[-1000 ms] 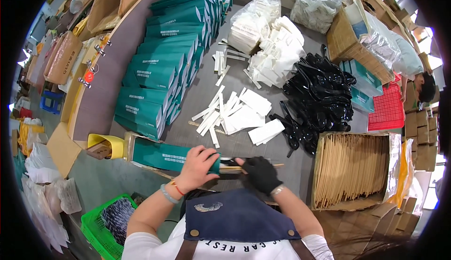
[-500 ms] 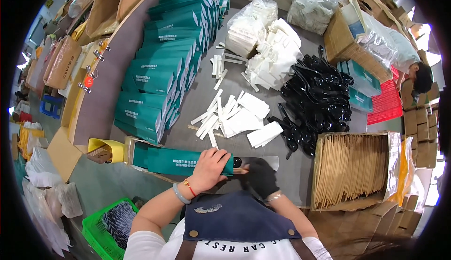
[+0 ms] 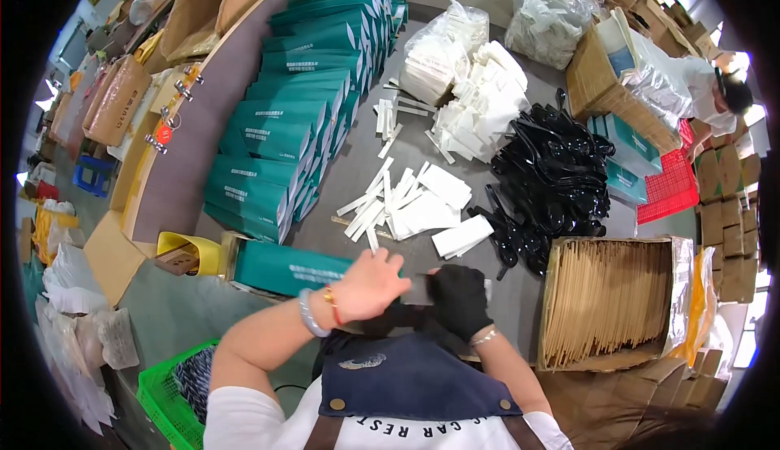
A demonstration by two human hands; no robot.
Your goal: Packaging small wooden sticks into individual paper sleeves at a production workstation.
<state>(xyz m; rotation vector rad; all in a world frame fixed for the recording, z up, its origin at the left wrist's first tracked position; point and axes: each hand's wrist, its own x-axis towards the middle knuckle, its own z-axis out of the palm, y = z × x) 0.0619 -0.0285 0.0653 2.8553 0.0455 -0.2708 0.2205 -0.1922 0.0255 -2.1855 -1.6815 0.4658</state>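
A box of green printed sleeves (image 3: 276,267) lies lengthwise in front of me. My left hand (image 3: 370,285), bare with a red bracelet, hovers over the right end of these sleeves with fingers stretched and slightly blurred. Just to its right is my right hand (image 3: 459,300) in a black glove, its fingers curled. A blurred grey strip shows between the hands and a pale edge beside the glove; what the glove holds cannot be made out. Beyond the hands lie white paper packets (image 3: 426,210) and black plastic spoons (image 3: 552,170).
Green sleeves (image 3: 268,133) stand stacked at the left. A carton of wooden chopsticks (image 3: 609,304) sits at the right. A yellow container (image 3: 188,253), a green basket (image 3: 166,393), bagged white packets (image 3: 443,52) and a red crate (image 3: 668,186) are around. Another person (image 3: 715,101) is at the far right.
My left hand has lifted off the front green sleeve and moved slightly right. The chopsticks and spoon end seen at the sleeve's mouth no longer show. The right hand has shifted slightly.
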